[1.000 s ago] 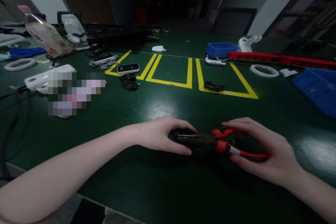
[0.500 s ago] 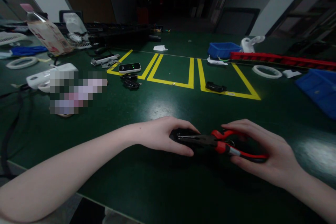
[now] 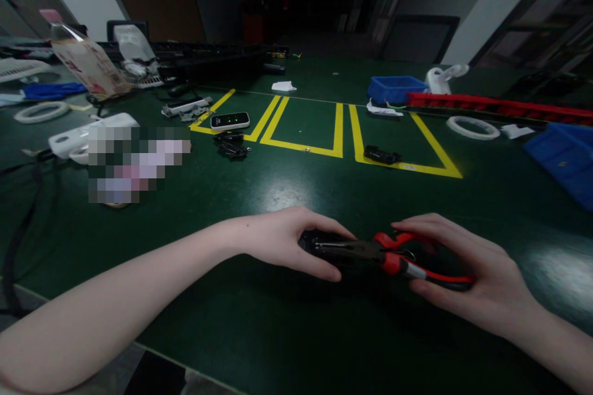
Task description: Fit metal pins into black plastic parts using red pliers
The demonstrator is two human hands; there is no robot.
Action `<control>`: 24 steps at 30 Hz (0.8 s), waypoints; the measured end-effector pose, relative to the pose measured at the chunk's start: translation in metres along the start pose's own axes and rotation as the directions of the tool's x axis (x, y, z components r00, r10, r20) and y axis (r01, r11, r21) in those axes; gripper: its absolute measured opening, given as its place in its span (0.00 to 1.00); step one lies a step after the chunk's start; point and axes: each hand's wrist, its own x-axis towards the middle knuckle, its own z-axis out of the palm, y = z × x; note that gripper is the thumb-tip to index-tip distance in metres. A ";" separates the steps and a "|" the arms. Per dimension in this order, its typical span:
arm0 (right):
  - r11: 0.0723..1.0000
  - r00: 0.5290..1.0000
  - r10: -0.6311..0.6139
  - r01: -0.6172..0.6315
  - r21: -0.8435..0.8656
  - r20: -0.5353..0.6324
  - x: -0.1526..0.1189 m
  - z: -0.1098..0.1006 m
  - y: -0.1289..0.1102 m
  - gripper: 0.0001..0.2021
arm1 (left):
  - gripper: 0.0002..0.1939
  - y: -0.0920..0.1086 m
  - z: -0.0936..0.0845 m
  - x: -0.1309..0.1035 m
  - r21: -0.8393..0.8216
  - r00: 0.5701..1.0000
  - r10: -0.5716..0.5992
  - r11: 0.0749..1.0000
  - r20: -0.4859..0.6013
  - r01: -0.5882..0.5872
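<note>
Long-nose pliers (image 3: pixel 390 261), judged stiff, best held by handles (image 3: pixel 445 274), as by right fingers (image 3: pixel 435 295); black part (image 3: pixel 307 239) held in left fingers (image 3: pixel 322 268).

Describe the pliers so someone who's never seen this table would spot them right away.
On the green table, look nearer than the yellow tape outlines. There, the left hand holds a black part, and the right hand holds the pliers, their dark jaws pointing toward the left hand. Their red handles set them apart from that black part.
</note>
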 end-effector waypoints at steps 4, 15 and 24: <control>1.000 1.000 -0.009 0.009 -0.014 -0.002 0.000 0.001 -0.001 0.23 | 0.28 -0.002 0.000 0.001 0.005 1.000 0.011 1.000 -0.006 -0.011; 0.999 0.999 -0.032 0.032 -0.021 -0.007 0.004 -0.001 -0.001 0.22 | 0.24 0.002 -0.007 0.000 0.007 1.000 -0.020 1.000 0.012 0.020; 1.000 1.000 -0.018 0.018 -0.022 0.008 0.003 0.003 -0.003 0.21 | 0.25 -0.002 -0.006 0.001 0.011 1.000 -0.013 1.000 0.023 0.013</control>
